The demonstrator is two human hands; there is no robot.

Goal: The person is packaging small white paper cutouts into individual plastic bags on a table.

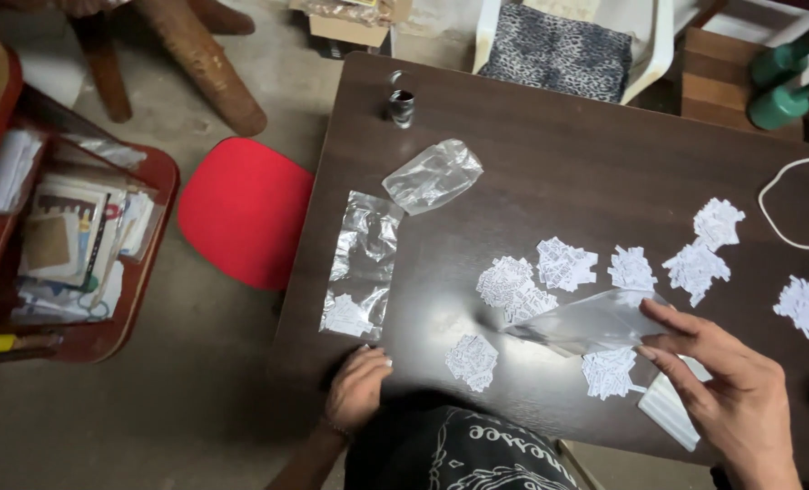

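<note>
Your left hand (357, 388) rests at the near edge of the tabletop (550, 136), fingers curled together, holding nothing. Just beside it lies a flat clear bag (362, 263) with one paper bundle inside. Another clear bag (433, 175) lies crumpled and empty. Nine white paper bundles (513, 283) sit loose mid-tabletop. Your right hand (730, 395) pinches a third clear bag (595, 322).

Left hand (357, 388) low at the near edge, palm down, fingers (374, 360) curled loosely together and closed on nothing, forearm angling back toward the body; right hand (727, 390) farther out, knuckles up, fingers (672, 318) extended leftward in a light pinch, wrist bent.
</note>
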